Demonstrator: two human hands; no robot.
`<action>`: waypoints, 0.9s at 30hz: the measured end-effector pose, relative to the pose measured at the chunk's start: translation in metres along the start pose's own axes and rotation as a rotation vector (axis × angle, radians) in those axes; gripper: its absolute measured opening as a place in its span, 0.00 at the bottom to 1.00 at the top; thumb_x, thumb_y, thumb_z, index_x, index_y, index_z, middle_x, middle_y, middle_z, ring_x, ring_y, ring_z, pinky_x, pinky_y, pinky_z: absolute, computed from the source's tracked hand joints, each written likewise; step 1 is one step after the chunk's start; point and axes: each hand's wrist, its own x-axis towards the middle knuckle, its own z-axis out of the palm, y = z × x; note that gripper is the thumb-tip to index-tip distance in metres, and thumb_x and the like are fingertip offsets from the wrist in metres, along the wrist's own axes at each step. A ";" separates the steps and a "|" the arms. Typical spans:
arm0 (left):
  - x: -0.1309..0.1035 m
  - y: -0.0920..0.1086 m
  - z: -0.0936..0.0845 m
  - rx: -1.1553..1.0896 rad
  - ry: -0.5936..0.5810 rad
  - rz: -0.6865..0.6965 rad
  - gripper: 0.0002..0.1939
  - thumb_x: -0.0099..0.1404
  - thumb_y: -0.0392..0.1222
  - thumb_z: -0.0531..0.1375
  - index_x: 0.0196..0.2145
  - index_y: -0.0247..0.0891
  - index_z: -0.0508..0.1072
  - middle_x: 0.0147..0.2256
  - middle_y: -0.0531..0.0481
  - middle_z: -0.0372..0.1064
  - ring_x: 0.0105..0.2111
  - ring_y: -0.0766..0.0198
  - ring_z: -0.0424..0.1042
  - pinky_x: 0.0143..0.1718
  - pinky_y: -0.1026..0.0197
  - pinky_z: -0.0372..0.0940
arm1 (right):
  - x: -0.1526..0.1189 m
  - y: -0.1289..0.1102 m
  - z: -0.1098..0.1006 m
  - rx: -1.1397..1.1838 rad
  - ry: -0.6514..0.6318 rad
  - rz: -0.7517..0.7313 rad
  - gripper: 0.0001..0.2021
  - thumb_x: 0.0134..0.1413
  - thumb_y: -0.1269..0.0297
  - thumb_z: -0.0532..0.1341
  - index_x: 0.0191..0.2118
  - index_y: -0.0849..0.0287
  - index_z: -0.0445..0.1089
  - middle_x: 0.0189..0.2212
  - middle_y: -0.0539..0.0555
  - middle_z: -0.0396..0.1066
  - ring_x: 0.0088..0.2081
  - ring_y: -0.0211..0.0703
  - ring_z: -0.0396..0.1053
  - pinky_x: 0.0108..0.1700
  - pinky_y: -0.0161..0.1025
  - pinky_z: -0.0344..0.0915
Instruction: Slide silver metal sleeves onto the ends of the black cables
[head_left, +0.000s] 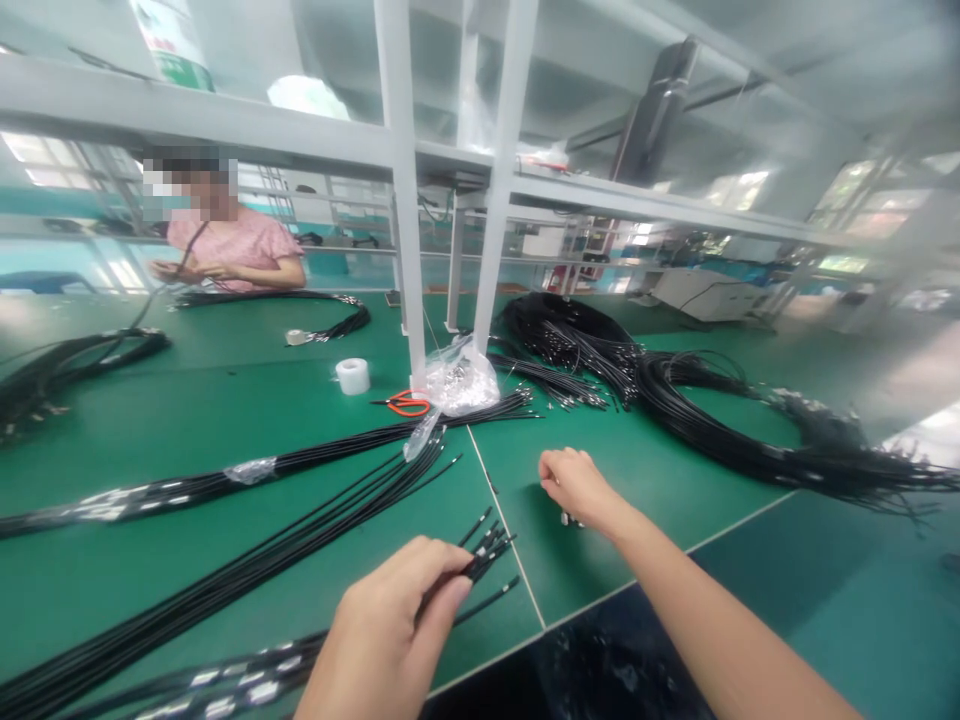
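In the lower middle, my left hand [409, 620] is closed around a bunch of thin black cables [491, 545], whose tips poke out past the thumb and fingers. My right hand [577, 485] hovers over or rests on the green table to the right, its fingers curled together; what they hold, if anything, is hidden. Small shiny metal pieces [570, 519] lie beneath its wrist. Between the hands and the shelf post, a loose row of black cables [300, 535] fans out. Behind it runs a longer cable bundle [322, 455] wrapped in clear plastic.
Red-handled scissors [407, 403], a white tape roll [352, 376] and a clear plastic bag [457, 380] sit by the white shelf posts [401, 200]. Large coils of black cable [690, 410] lie at right. A person in pink [240, 250] works across the green table [225, 400].
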 end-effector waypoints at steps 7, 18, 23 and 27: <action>-0.004 0.014 0.005 -0.053 0.019 -0.007 0.12 0.65 0.38 0.50 0.43 0.49 0.69 0.32 0.55 0.67 0.30 0.67 0.68 0.32 0.67 0.62 | -0.060 -0.048 0.029 0.641 -0.028 0.055 0.08 0.55 0.59 0.54 0.37 0.57 0.61 0.24 0.47 0.58 0.25 0.34 0.56 0.27 0.33 0.56; -0.010 0.020 0.008 0.016 -0.017 -0.055 0.16 0.64 0.35 0.49 0.43 0.51 0.71 0.32 0.54 0.66 0.29 0.66 0.68 0.29 0.66 0.60 | -0.090 -0.079 0.045 1.441 -0.192 0.231 0.05 0.54 0.67 0.61 0.30 0.59 0.63 0.20 0.47 0.62 0.22 0.30 0.59 0.23 0.28 0.55; -0.011 0.016 0.007 0.012 -0.051 -0.044 0.16 0.64 0.35 0.49 0.43 0.50 0.70 0.34 0.53 0.66 0.31 0.65 0.67 0.30 0.66 0.59 | -0.094 -0.084 0.046 1.287 -0.169 0.166 0.07 0.50 0.66 0.64 0.30 0.60 0.64 0.21 0.47 0.63 0.22 0.32 0.61 0.23 0.29 0.58; -0.006 0.010 0.005 -0.171 -0.079 -0.087 0.17 0.62 0.34 0.53 0.47 0.50 0.65 0.30 0.58 0.66 0.29 0.69 0.66 0.32 0.68 0.58 | -0.094 -0.087 0.044 1.204 -0.208 0.166 0.08 0.48 0.66 0.65 0.30 0.60 0.64 0.19 0.47 0.63 0.21 0.32 0.62 0.22 0.30 0.59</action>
